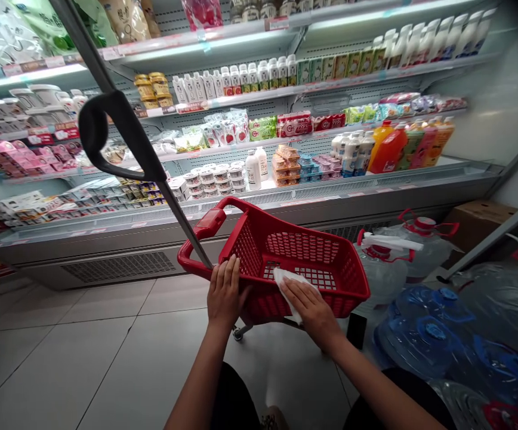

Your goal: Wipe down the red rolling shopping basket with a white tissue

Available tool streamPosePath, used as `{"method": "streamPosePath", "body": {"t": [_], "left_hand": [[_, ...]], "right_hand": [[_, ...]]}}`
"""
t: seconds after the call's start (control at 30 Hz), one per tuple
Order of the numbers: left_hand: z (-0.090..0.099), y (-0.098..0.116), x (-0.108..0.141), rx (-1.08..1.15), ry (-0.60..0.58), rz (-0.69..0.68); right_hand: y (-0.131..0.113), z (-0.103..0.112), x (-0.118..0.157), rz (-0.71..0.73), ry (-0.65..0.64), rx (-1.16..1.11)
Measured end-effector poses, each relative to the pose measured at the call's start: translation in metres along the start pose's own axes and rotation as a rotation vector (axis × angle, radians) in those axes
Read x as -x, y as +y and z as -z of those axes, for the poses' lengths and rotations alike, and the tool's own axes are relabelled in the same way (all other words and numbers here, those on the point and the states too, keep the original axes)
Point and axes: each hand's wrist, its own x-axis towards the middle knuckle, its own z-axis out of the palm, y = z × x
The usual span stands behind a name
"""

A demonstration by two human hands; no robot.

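Observation:
A red plastic shopping cart (268,301) with latticed sides stands in front of me; nothing lies in its basket. My left hand (224,292) has its fingers bent over the near rim at the left corner. Farther right along that rim, my right hand (309,307) presses a white cloth (286,274) against the edge, fingers together on top of it. Whether it is fabric or paper I cannot tell. A grey metal pole (178,209) with a black loop grip (122,140) slants from the upper left down to the cart's corner, close by my left hand.
Behind the cart runs an open chilled shelf (286,206) stocked with yogurt cups, milk bottles and juices. Large clear water jugs (424,251) and blue-capped bottles (433,334) crowd the right side. A cardboard box (478,221) sits behind them. Grey floor tiles (102,352) extend left.

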Motion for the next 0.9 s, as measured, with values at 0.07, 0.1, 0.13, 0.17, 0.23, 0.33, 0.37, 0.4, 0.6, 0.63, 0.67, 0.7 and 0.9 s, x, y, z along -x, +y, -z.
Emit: {"method": "streamPosePath", "body": {"t": [0.07, 0.1, 0.13, 0.17, 0.23, 0.33, 0.37, 0.4, 0.6, 0.63, 0.67, 0.7, 0.9], "left_hand": [[0.000, 0.001, -0.001, -0.005, 0.005, 0.001], [0.000, 0.002, -0.002, -0.009, 0.007, -0.001], [0.000, 0.003, -0.002, -0.015, 0.012, -0.002], [0.000, 0.005, -0.003, -0.020, 0.019, -0.005], [0.000, 0.010, -0.004, -0.024, 0.040, -0.010], [-0.002, 0.019, -0.005, -0.009, 0.065, 0.010], [-0.002, 0.023, -0.005, -0.005, 0.065, 0.025], [-0.002, 0.026, -0.005, -0.004, 0.062, 0.042], [-0.005, 0.037, -0.006, -0.029, 0.064, 0.062], [-0.006, 0.036, -0.005, -0.032, 0.076, 0.053], [-0.007, 0.035, -0.005, -0.035, 0.090, 0.041], [-0.008, 0.032, -0.004, -0.037, 0.104, 0.024], [-0.009, 0.007, 0.000, 0.014, 0.092, -0.047]], "right_hand": [[0.017, 0.013, 0.023, -0.047, -0.014, 0.049], [0.025, 0.020, 0.033, -0.068, -0.021, 0.072], [0.032, 0.027, 0.043, -0.087, -0.025, 0.091], [0.038, 0.033, 0.052, -0.109, -0.028, 0.103], [0.049, 0.043, 0.065, -0.154, -0.028, 0.105], [0.055, 0.047, 0.072, -0.246, 0.002, 0.073], [0.052, 0.044, 0.067, -0.272, 0.026, 0.061], [0.046, 0.040, 0.060, -0.287, 0.051, 0.048], [-0.033, 0.000, -0.035, -0.162, 0.054, -0.067], [-0.045, -0.005, -0.049, -0.135, 0.047, -0.088], [-0.053, -0.008, -0.059, -0.119, 0.045, -0.100], [-0.057, -0.010, -0.066, -0.097, 0.040, -0.105], [-0.015, 0.003, -0.027, -0.022, -0.028, -0.021]]}}
